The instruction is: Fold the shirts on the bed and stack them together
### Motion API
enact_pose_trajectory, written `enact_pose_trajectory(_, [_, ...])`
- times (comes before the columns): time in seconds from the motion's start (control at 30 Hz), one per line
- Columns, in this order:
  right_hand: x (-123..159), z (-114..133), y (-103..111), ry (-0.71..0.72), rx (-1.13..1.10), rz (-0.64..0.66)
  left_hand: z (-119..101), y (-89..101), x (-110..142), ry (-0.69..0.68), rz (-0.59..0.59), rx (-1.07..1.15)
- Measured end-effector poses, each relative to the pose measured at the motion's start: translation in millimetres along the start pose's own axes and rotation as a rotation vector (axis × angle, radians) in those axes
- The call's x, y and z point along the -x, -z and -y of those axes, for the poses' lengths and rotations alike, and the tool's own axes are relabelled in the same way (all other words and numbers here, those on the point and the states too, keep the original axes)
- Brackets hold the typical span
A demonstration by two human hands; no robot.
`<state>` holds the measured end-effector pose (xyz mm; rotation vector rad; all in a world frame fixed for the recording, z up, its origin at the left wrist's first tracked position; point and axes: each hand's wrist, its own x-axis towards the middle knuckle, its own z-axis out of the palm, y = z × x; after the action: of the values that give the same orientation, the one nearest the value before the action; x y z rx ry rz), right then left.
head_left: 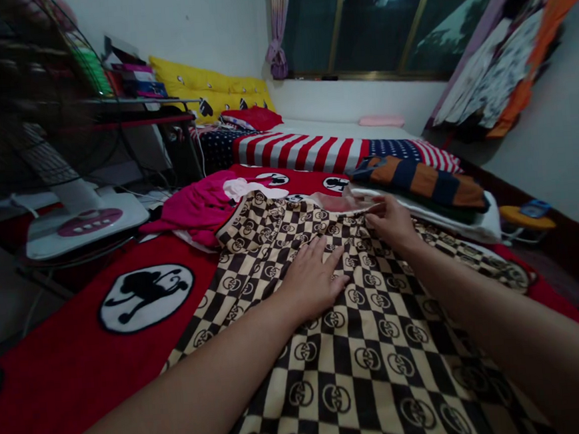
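A tan and black checkered garment (363,331) with a ring-like print lies spread over a red blanket (71,374) with black and white monkey patches. My left hand (314,278) rests flat on its upper middle, fingers spread. At the garment's far edge, right of centre, my right hand (393,221) pinches the fabric between thumb and fingers. Part of the garment reaches out to the right beyond my right wrist. Just past the far edge lie a bright pink cloth (193,208) and a pale pink piece (247,188).
Folded clothes, a brown and navy striped one (421,176) on top, are stacked at right. A white-based fan (84,220) stands left. Behind are a bed with a flag-patterned cover (299,153), a yellow cushion (209,83), hanging clothes (509,72) and a yellow stool (527,217).
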<state>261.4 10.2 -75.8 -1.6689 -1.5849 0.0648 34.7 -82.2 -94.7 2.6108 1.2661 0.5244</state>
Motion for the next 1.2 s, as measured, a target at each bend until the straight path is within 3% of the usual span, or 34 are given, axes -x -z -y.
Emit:
enact_pose_trajectory(0.1, [21.0, -0.3, 15.7, 0.07, -0.065, -0.053, 4.2, 2.0, -1.8, 0.013, -0.077, 0.172])
enact_pose_trajectory(0.2, [38.9, -3.0, 25.0, 0.019, -0.165, -0.051, 12.4, 14.9, -8.5, 0.089, -0.168, 0.4])
enact_pose_trajectory(0.33, [44.7, -5.9, 28.5, -0.068, -0.326, -0.05, 24.5, 52.1, -29.1, 0.202, 0.012, 0.636])
enact_pose_trajectory(0.47, [40.3, -5.6, 30.2, -0.011, -0.313, -0.042, 34.7, 76.0, -63.9, 0.084, 0.133, 0.461])
enact_pose_trajectory(0.57, [40.7, -10.8, 32.3, 0.051, -0.141, 0.035, 48.0, 66.9, -86.3, 0.003, 0.203, 0.268])
enact_pose_trajectory(0.7, [43.1, -31.2, 37.9, 0.035, 0.292, 0.233, 76.0, 38.6, -92.4, 0.084, 0.272, -0.013])
enact_pose_trajectory(0.8, [41.9, -46.2, 43.0, -0.087, 0.508, 0.238, 91.7, 23.2, -84.6, 0.092, 0.191, -0.128])
enact_pose_trajectory(0.9, [39.8, -52.9, 44.7, -0.135, 0.56, 0.232, 95.8, 16.4, -78.4, 0.096, 0.117, -0.143])
enact_pose_trajectory(1.07, [39.5, -55.3, 41.6, -0.148, 0.528, 0.189, 95.2, 23.1, -75.7, 0.046, 0.098, 0.006])
enact_pose_trajectory(1.2, [38.6, -63.3, 43.4, -0.204, 0.339, 0.066, 98.3, 52.6, -62.1, 0.102, 0.065, 0.504])
